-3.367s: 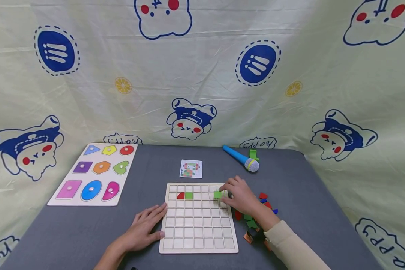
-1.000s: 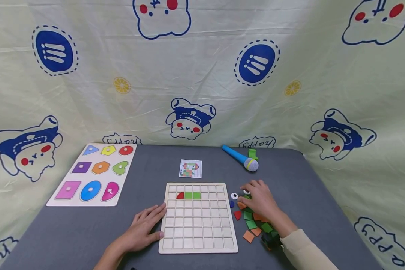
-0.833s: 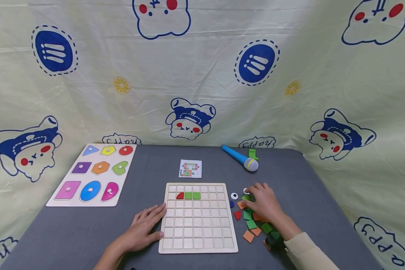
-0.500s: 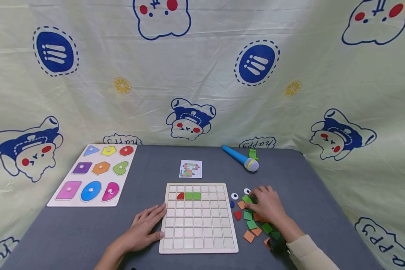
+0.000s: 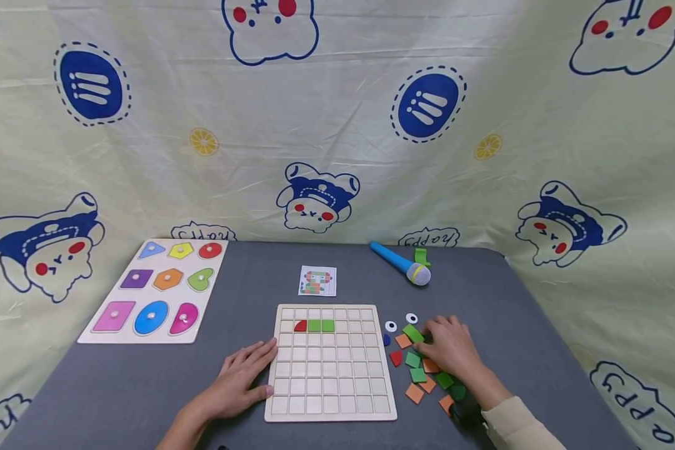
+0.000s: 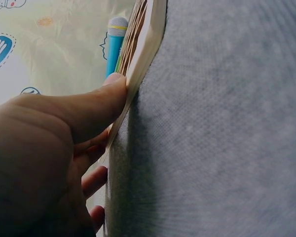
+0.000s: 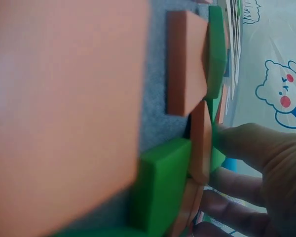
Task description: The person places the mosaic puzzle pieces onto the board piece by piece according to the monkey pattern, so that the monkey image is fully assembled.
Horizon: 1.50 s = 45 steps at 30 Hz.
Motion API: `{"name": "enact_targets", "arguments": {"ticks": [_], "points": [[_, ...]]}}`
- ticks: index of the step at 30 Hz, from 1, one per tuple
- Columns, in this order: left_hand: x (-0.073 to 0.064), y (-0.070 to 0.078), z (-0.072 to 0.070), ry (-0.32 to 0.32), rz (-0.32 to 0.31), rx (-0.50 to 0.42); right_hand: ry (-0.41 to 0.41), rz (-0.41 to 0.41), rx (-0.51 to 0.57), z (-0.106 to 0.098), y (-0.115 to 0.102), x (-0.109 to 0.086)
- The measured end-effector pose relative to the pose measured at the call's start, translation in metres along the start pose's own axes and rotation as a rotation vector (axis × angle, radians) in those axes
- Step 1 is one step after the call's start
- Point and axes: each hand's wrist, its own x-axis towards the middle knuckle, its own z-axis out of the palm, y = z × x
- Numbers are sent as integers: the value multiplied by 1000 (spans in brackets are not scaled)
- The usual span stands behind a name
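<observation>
The right hand (image 5: 452, 345) is bent over the heap of pieces, thumb and fingers drawn in to a narrow gap, pinching the near end of a green tile (image 5: 412, 332); I can't tell how firm the hold is. Around those fingertips lie more loose pieces: orange tiles (image 5: 414, 393), other green ones, a red piece (image 5: 395, 358), a bit of blue, and two white discs with dark centres (image 5: 390, 326) just beyond. The heap sits just off the right side of the gridded board (image 5: 330, 369).

On the board's other side the left hand (image 5: 240, 379) rests with its fingers stretched out and thumb spread, touching the board's edge, nothing in its grasp. In the second row from the far end, a red rounded piece (image 5: 300, 325) and two green squares (image 5: 321, 325) sit side by side.

Past the board lies a small patterned card (image 5: 317, 281); farther right, a blue toy microphone (image 5: 395, 259) with a green piece (image 5: 421, 256) near its head. A shape puzzle (image 5: 140, 295) lies at the left, and a printed curtain (image 5: 337, 106) hangs behind the grey table (image 5: 484, 294).
</observation>
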Motion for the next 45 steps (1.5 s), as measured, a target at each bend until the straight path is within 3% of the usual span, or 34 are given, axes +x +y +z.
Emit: {"name": "enact_targets", "arguments": {"ticks": [13,21,32,45], "points": [[0,1,0,17,13,15,46,-2,-18,1,0,0],[-1,0,0,26,25,39,137,-128,37,-6,-12,0],[-2,-2,2,38,35,42,191,-290,111,-5,-52,10],[-1,0,0,19,21,26,80,-360,119,1,-99,34]]}}
